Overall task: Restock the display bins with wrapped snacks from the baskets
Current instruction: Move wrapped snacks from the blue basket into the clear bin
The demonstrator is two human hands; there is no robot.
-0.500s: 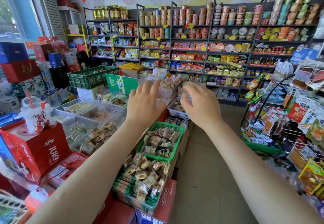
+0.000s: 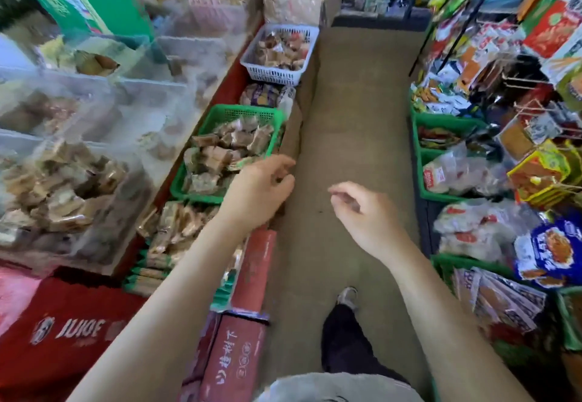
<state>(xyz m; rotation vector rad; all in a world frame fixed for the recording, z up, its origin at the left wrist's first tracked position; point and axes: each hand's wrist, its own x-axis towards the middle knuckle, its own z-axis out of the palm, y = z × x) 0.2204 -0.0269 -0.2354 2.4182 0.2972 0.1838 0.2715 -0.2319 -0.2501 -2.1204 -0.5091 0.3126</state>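
The green plastic mesh basket (image 2: pixel 201 178) of wrapped snacks lies at ten o'clock from the nearer left hand (image 2: pixel 258 190) (fingers loosely curled, empty); right hand (image 2: pixel 365 212) likewise, farther.

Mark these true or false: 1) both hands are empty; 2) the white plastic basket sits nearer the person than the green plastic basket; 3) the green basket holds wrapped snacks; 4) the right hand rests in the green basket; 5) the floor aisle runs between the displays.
1) True: the left hand and right hand hold nothing visible.
2) False: the white plastic basket sits farther away than the green plastic basket.
3) True: it holds brown wrapped snacks.
4) False: the right hand hangs over the brown floor aisle.
5) True.
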